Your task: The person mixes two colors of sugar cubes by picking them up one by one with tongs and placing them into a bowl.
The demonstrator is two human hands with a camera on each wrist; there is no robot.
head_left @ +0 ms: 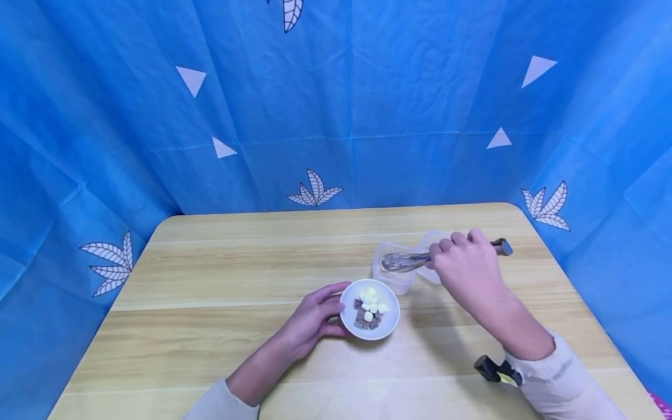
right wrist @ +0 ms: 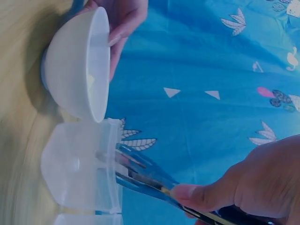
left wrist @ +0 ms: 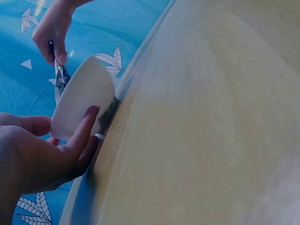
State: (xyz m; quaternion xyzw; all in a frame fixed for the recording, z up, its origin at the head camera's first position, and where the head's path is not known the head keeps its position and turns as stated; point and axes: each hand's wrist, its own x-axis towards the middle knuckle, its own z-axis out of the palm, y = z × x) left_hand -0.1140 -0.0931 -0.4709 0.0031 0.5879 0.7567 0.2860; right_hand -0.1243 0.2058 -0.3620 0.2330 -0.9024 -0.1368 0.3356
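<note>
My left hand [head_left: 315, 321] grips a white bowl [left wrist: 84, 101] by its left side, thumb near the rim and fingers spread along the outer wall. In the bowl lie several brown cubes [head_left: 360, 319] and small white pieces [head_left: 373, 307]. My right hand [head_left: 467, 259] holds a pair of metal tongs [head_left: 403, 262] with a dark handle, seen close up in the right wrist view. The tongs' tips reach into a translucent plastic container [right wrist: 70, 164] just behind the bowl. What lies between the tips I cannot tell.
A second translucent piece [head_left: 431, 238], perhaps the container's lid, lies to its right, partly behind the right hand. All stand on a wooden table [head_left: 220, 262] with rounded back corners. A blue patterned curtain [head_left: 341, 105] hangs close behind and at both sides.
</note>
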